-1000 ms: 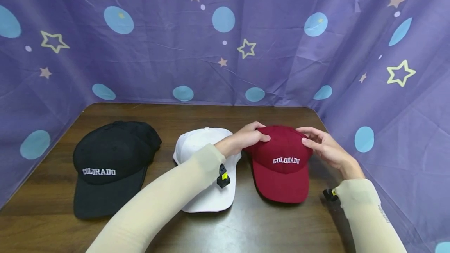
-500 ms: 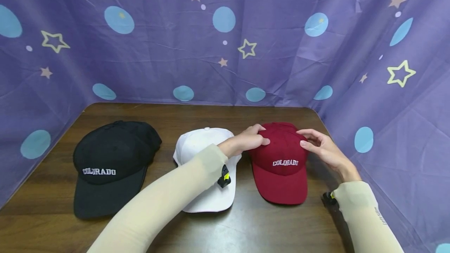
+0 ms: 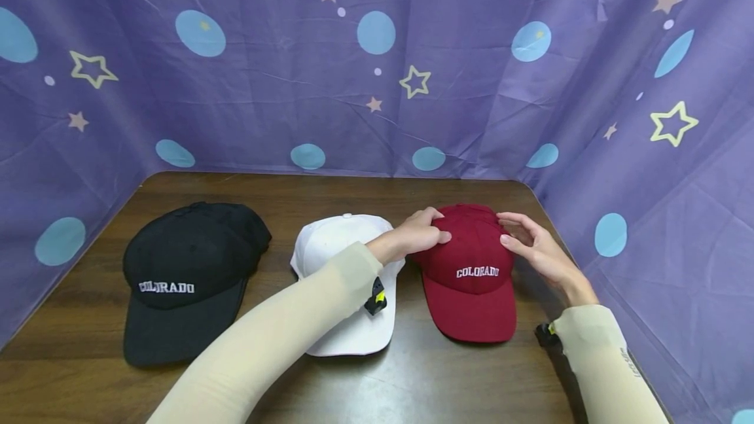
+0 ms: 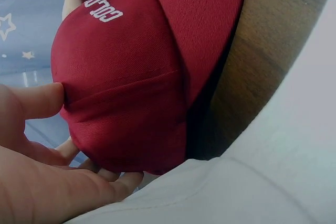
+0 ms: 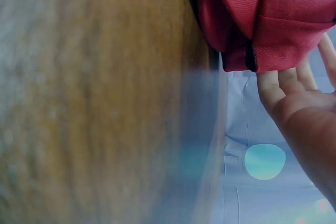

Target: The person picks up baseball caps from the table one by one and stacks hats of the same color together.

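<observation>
A dark red baseball cap (image 3: 469, 309) lettered COLORADO sits at the right of the table, its brim toward me. My left hand (image 3: 410, 236) holds the left side of its crown. In the left wrist view the thumb (image 4: 44, 100) presses the crown while the other fingers curl at the cap's lower back edge. At the crown's other side, my right hand (image 3: 544, 255) holds the cap with thumb in front and fingers behind. Those fingers (image 5: 270, 83) partly disappear behind the red fabric in the right wrist view.
A white cap (image 3: 368, 339), partly covered by my left sleeve (image 3: 283, 339), lies in the middle of the wooden table (image 3: 412, 385). On the left is a black COLORADO cap (image 3: 188, 254). A purple curtain (image 3: 247, 103) with stars surrounds the table's back and sides.
The red cap has shifted slightly left, with its crown reshaped at the top. My right hand has moved a little left with it; the left hand stays nearly in place.
</observation>
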Demonstrator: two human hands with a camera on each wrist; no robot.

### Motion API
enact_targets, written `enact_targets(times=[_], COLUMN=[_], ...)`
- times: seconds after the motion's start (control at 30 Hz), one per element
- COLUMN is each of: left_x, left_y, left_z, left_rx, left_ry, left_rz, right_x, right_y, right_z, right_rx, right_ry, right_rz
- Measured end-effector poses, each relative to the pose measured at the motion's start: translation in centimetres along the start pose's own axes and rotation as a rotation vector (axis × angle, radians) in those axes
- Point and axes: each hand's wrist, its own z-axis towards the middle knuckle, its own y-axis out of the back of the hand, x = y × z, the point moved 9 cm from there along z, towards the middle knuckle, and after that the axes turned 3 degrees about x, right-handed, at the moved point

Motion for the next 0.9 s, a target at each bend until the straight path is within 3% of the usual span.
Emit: enact_targets(times=[0.27, 0.9], left_x=[0.01, 0.04], left_y=[-0.05, -0.4], left_z=[-0.08, 0.11], left_rx=[-0.01, -0.067], left_ry=[0.001, -0.038], left_rz=[-0.014, 0.009], right_x=[-0.23, -0.91], right_y=[-0.14, 0.67], right_z=[-0.15, -0.51], right_rx=[0.0, -0.055], right_ry=[-0.054, -0.075], right_rz=[-0.047, -0.068])
